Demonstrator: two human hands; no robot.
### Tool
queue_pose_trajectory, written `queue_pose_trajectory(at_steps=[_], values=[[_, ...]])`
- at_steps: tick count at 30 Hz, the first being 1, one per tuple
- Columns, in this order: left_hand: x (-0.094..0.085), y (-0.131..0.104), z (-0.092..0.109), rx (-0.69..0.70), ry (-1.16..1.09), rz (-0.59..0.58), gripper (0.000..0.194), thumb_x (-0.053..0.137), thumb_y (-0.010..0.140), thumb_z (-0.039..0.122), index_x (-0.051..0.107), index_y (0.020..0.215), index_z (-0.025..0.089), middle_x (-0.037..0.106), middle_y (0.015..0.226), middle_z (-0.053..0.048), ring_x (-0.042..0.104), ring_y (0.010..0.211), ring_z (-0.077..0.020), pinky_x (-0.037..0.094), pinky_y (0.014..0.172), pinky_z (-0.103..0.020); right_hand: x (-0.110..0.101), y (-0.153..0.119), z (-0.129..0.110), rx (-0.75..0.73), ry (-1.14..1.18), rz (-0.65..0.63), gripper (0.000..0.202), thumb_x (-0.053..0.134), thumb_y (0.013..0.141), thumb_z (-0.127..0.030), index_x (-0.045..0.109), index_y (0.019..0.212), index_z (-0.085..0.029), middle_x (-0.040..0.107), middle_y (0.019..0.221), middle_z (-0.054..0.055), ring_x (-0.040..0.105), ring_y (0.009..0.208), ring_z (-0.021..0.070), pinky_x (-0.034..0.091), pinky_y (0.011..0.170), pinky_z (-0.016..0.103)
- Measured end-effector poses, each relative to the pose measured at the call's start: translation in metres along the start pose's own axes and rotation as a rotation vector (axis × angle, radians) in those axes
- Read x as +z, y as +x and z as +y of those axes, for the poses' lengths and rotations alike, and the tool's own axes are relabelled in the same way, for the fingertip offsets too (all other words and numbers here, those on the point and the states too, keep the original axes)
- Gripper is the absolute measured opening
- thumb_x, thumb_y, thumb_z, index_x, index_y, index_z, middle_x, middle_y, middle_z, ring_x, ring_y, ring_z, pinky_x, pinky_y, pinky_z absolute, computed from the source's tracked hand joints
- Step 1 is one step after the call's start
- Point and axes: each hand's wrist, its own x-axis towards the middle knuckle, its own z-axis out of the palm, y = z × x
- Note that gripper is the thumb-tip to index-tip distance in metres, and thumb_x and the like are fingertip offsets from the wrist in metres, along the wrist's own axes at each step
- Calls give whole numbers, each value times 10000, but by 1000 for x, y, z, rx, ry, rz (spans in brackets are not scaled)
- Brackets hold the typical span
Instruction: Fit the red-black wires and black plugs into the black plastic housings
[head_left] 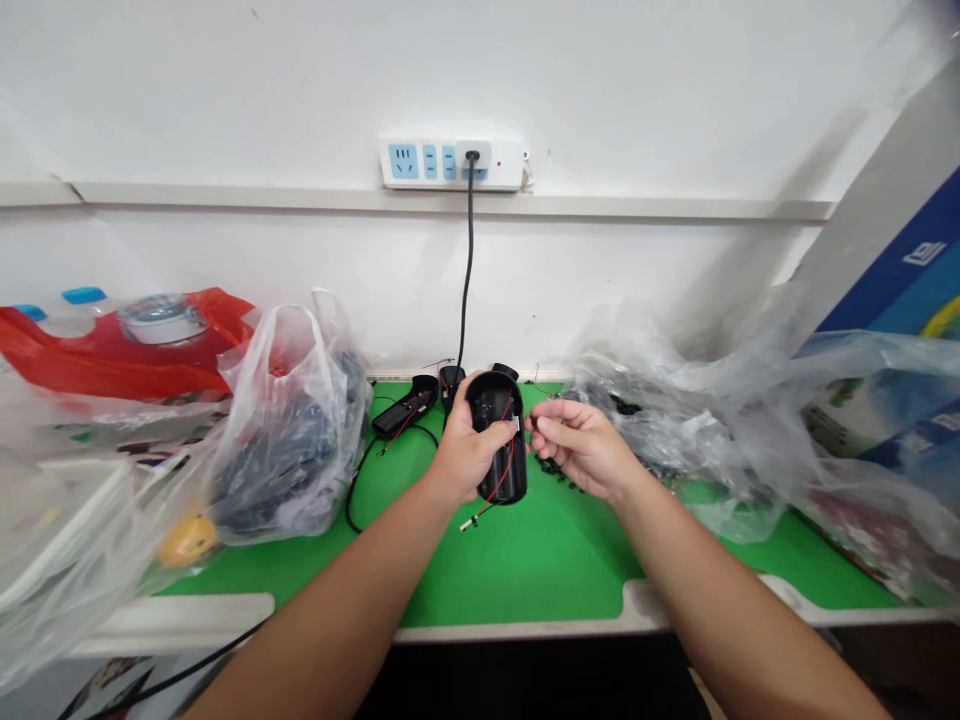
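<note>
Housing [513, 480]: black, hollow side facing the wearer, held above the green mat; dial centre for all bearings, twelve toward the wall.
Left hand [466, 448]: at nine o'clock, wrapped around the housing, thumb pressed inside against its right edge.
Right hand [581, 445]: at three o'clock, just beside the housing; thumb and forefinger pinch a small dark piece [533, 423], too small to identify.
Wires [504, 478]: red and black, running down across the hollow.
White plug [469, 523]: on the wire ends, at seven o'clock.
Second black part [390, 420]: lying on the green mat at ten o'clock, thin wires upon it.
Third black part [452, 376]: at eleven o'clock, partly hidden by the left hand.
Black bits [553, 467]: loose cluster at four o'clock, near the right hand.
Power strip [452, 180]: on the wall, near twelve o'clock, black cord [469, 240] plugged in and hanging down.
Handled bag [277, 470]: translucent, filled, at nine o'clock.
Clear plastic [675, 410]: crumpled heap, at three o'clock, beyond the right hand.
Green mat [525, 590]: under the parts, reaching six o'clock.
</note>
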Motion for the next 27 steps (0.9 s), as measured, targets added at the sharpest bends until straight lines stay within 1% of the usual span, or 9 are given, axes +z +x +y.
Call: queue_pose_trajectory(at_steps=[3,6,9,12,15,18,23,27], values=[[0,0,0,21,13,-16,686,665,647,187,335,1229,341,530,856,29,585,634,-122,560,602,-328,0,0,1,-9,-12,32,286,752,673,-201,657,939,-153,675,761,23,615,574,68,518,537,158],[-1,1,-1,35,36,8,667,671,638,186,367,1213,332,527,858,29,561,645,-107,543,606,-282,0,0,0,12,-40,63,254,758,664,-229,658,880,-140,671,728,23,638,608,89,547,604,193],[-2,3,-2,62,67,48,672,681,620,173,403,1213,324,549,892,23,559,701,-100,522,666,-242,-1,0,-2,48,-34,68,248,764,658,-244,637,846,-145,658,684,10,649,626,100,552,622,197],[-3,4,-3,76,84,60,661,682,612,166,431,1206,310,565,914,18,562,737,-98,506,711,-227,-1,0,-1,58,-14,42,232,748,682,-261,630,838,-135,657,657,21,638,592,96,546,595,188],[-2,3,-4,72,88,40,618,671,631,181,432,1188,304,550,889,23,548,688,-94,507,652,-229,0,1,2,27,-3,64,220,742,690,-258,644,837,-127,658,639,30,626,561,98,536,559,187],[0,2,-3,74,80,21,605,667,635,185,426,1180,294,530,845,31,532,645,-90,503,601,-230,2,1,6,4,-24,109,224,761,660,-237,665,828,-123,656,619,32,617,550,99,519,533,186],[0,2,-4,61,82,17,613,673,631,175,424,1179,289,552,868,29,547,676,-89,496,661,-227,4,0,7,8,-69,123,239,777,628,-240,684,813,-120,637,574,19,569,492,86,474,476,191],[-2,3,-6,90,101,3,589,663,641,168,431,1169,292,559,913,24,550,708,-89,485,697,-222,5,0,6,7,-78,127,246,785,613,-253,688,797,-122,626,555,14,551,473,84,455,466,199]])
